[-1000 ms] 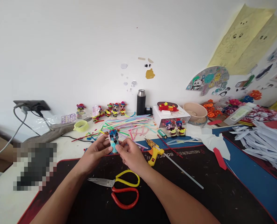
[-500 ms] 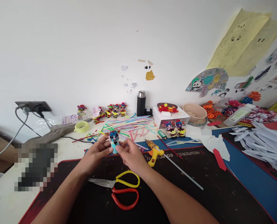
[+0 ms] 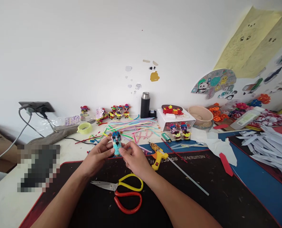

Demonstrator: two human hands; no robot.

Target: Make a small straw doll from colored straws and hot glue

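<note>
Pinching the turquoise figure [image 3: 117, 148] in my left hand [image 3: 97, 157] and right hand [image 3: 134, 158], I hold it above the far edge of the black mat [image 3: 226, 196], tipped slightly more upright than a moment ago, probably giving me a clearer look.

There is one turquoise-bodied fuzzy figurine [image 3: 117, 147]; two multicoloured figurines [image 3: 185, 133] are at right. There is one yellow plastic glue gun [image 3: 160, 156].
</note>
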